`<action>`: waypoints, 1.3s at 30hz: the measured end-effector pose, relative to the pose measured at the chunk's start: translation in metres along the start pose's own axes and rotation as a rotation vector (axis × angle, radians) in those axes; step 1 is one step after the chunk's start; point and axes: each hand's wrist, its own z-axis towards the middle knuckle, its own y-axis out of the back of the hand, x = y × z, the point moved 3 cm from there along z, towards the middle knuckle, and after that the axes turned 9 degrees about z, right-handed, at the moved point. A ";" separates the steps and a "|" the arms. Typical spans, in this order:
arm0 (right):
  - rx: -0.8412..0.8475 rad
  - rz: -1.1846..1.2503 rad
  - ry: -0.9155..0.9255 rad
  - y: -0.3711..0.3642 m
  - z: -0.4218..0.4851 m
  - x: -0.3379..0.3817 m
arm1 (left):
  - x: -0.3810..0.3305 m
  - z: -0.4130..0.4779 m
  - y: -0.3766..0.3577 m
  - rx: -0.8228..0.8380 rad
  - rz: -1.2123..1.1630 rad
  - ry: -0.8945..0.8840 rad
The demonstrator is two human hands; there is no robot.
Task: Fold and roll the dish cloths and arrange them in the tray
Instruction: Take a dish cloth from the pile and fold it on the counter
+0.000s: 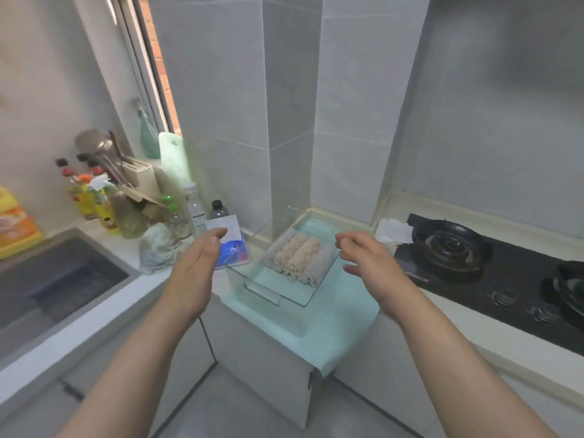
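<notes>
While both hands hang in the air above the corner of the tabletop point(458, 314), the head view shows the clear tray point(268, 294) at the middle of the frame. It sits on a pale teal mat point(341, 327) whose near edge droops over the cabinet front. Inside the tray, toward its far right part, the rolled dish cloths point(300, 257) lie side by side and touching, beige ones in the middle and paler grey ones at the outer edges; the near part of the tray floor is bare.

At left of the tray, the left hand point(202, 257) is raised with its fingers nearly straight and the thumb spread away, so its grip is apart and holds nothing. At right, the right hand point(366, 257) hovers over the tray's right wall with fingers loosely curved, its grip also apart and empty. Neither hand touches the tray or the cloths.

Just left of the tray lies a blue packet point(234, 251) with a white paper point(226, 227) above it. A crumpled pale cloth point(158, 248) rests beside the sink point(63, 279) at lower left. Bottles point(91, 200) and a yellow jug point(15, 222) stand at the left edge. A black hob point(448, 248) fills the right side, with crumpled white tissue point(393, 230) beside it.
</notes>
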 end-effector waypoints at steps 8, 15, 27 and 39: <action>0.419 -0.044 0.186 -0.136 -0.082 0.055 | -0.007 -0.153 0.152 -0.227 0.089 0.211; 0.745 -0.080 0.306 -0.285 -0.193 0.081 | 0.011 -0.309 0.283 -0.489 0.063 0.397; 1.180 -0.080 0.295 -0.520 -0.388 0.078 | 0.080 -0.538 0.452 -0.901 0.026 0.592; 1.391 -0.065 0.095 -0.721 -0.399 0.030 | 0.183 -0.552 0.561 -1.014 0.035 0.839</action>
